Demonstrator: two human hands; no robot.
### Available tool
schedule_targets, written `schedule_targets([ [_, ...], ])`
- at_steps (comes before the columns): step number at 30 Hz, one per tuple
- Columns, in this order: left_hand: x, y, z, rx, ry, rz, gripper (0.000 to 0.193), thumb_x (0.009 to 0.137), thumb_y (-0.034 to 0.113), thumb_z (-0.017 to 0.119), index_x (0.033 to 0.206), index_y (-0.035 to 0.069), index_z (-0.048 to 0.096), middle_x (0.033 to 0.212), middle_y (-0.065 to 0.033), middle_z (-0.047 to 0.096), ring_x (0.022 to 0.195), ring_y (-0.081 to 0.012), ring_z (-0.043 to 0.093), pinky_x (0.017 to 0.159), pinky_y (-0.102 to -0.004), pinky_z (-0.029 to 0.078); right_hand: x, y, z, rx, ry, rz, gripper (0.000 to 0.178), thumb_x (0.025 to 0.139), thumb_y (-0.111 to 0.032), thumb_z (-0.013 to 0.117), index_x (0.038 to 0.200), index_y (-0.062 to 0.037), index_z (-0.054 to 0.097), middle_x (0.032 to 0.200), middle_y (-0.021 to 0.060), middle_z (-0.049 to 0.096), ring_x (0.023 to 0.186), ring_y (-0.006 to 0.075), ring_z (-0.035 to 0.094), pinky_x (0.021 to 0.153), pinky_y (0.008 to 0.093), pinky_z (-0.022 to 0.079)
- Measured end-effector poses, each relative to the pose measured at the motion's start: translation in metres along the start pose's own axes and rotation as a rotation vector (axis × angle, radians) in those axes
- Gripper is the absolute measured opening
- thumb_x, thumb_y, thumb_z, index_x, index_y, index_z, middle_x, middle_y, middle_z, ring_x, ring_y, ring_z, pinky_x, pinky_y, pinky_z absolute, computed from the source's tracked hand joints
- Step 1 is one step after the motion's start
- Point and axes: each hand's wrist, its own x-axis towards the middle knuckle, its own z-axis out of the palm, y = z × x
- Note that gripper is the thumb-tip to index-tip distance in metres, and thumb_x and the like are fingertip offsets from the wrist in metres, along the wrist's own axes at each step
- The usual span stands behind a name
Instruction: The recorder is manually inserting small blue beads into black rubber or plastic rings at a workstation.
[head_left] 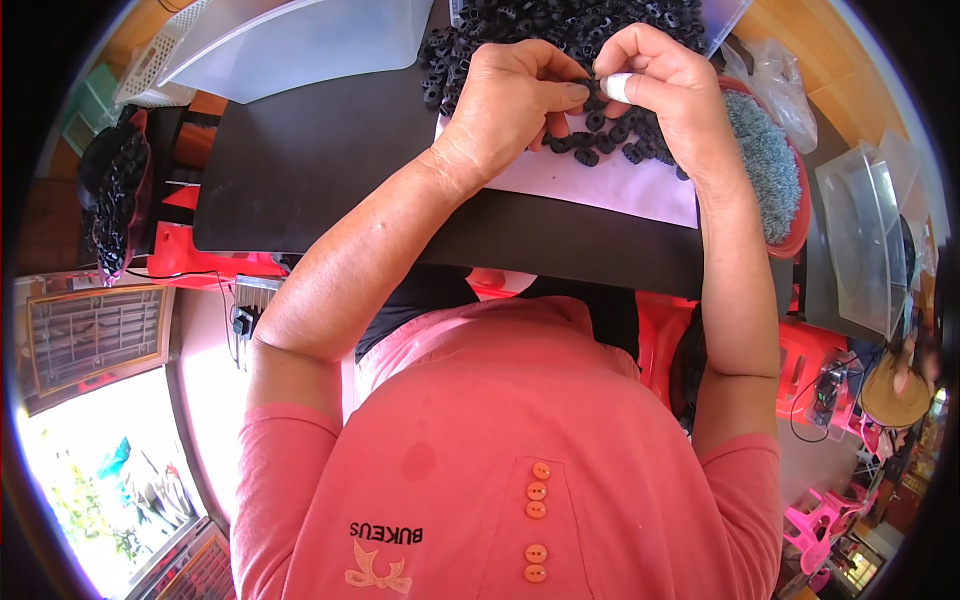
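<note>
My left hand [515, 95] and my right hand [665, 85] meet over a white sheet [600, 188] at the table's far side. Both are closed in a pinch, thumb against fingers, with a small black part [592, 102] between their tips. The fingers largely cover that part. A white wrap [617, 88] is around my right thumb. Beyond the hands lies a big heap of small black ring-shaped parts [560, 20], ridged like little wheels. Several loose black parts [587, 156] are scattered on the sheet just below my fingers.
A dark table [320, 165] bears a translucent plastic bin [300, 50] at far left. On the right stands a red basin [797, 225] holding blue-grey small pieces [762, 150]. Beside it are a clear plastic bag [780, 85] and a clear container [865, 240]. Red stools [800, 350] stand below.
</note>
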Motion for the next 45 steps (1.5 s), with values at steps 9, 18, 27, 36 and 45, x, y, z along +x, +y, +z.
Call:
schedule_targets([
  [9, -0.002, -0.009, 0.009, 0.156, 0.098, 0.106, 0.014, 0.085, 0.004, 0.068, 0.097, -0.002, 0.067, 0.075, -0.0033, 0.064, 0.058, -0.0064, 0.054, 0.051, -0.0208, 0.044, -0.002, 0.008, 0.014, -0.302, 0.05, -0.166, 0.013, 0.088, 0.006, 0.053, 0.096, -0.0023, 0.058, 0.087, -0.0025, 0.06, 0.083, 0.0041, 0.056, 0.07, 0.0205, 0.047],
  [18, 0.0, -0.009, 0.007, 0.033, 0.206, 0.078, 0.012, 0.087, 0.003, 0.066, 0.098, -0.002, 0.067, 0.076, -0.0033, 0.066, 0.058, -0.0058, 0.054, 0.05, -0.0201, 0.043, 0.001, 0.01, 0.027, -0.321, 0.218, -0.058, 0.022, 0.091, 0.0, 0.057, 0.11, -0.0042, 0.066, 0.096, 0.0008, 0.069, 0.085, 0.0082, 0.063, 0.075, 0.0228, 0.052],
  [27, 0.001, -0.007, 0.008, -0.002, 0.248, 0.082, 0.009, 0.083, 0.0, 0.068, 0.09, -0.005, 0.065, 0.072, -0.0062, 0.064, 0.054, -0.0091, 0.057, 0.05, -0.0239, 0.048, 0.008, 0.014, 0.037, -0.646, 0.365, -0.581, 0.026, 0.074, 0.01, 0.055, 0.092, -0.006, 0.065, 0.082, 0.013, 0.067, 0.074, 0.0325, 0.066, 0.065, 0.0385, 0.054],
  [36, -0.003, -0.006, 0.009, -0.001, 0.207, 0.026, 0.01, 0.087, 0.002, 0.065, 0.095, -0.002, 0.066, 0.075, -0.0038, 0.065, 0.057, -0.0063, 0.054, 0.052, -0.0216, 0.045, 0.004, 0.009, 0.042, -0.628, 0.388, -0.483, 0.026, 0.074, 0.009, 0.056, 0.092, -0.0073, 0.064, 0.08, 0.0102, 0.068, 0.071, 0.0285, 0.067, 0.062, 0.0367, 0.053],
  [45, -0.001, -0.017, 0.011, 0.347, 0.297, 0.295, 0.013, 0.081, -0.001, 0.065, 0.095, -0.002, 0.066, 0.077, -0.0063, 0.068, 0.069, -0.0098, 0.062, 0.06, -0.0252, 0.049, 0.005, 0.008, 0.038, -0.654, 0.332, -0.526, 0.023, 0.08, 0.01, 0.058, 0.096, -0.0046, 0.063, 0.081, 0.0066, 0.07, 0.071, 0.0178, 0.069, 0.064, 0.0273, 0.053],
])
